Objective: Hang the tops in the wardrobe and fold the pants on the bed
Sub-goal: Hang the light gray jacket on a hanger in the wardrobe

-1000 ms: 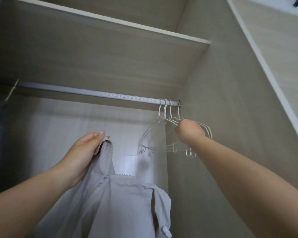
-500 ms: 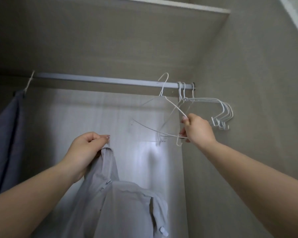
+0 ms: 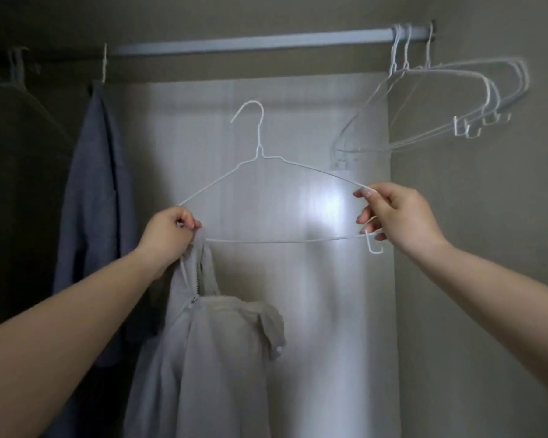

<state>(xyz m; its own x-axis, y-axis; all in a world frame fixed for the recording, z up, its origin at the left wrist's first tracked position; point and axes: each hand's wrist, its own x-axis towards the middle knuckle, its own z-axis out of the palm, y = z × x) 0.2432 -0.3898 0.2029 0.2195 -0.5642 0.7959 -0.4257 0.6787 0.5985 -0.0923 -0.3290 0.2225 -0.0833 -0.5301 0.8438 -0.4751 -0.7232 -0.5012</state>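
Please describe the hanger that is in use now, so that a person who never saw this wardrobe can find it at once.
Look below the wardrobe rail, in front of the pale back panel. A white wire hanger is held there, off the rail, the right hand pinching one end and the left hand, which also holds the light grey top, at the other. The spare hangers hang on the rail's right end.

A hanger (image 3: 260, 184) is held level below the rail (image 3: 250, 42), between the left hand (image 3: 168, 232) and right hand (image 3: 399, 216). A top (image 3: 209, 358) hangs from the left hand. Spare hangers (image 3: 440, 105) hang on the rail's right end, garments (image 3: 92, 184) at its left.
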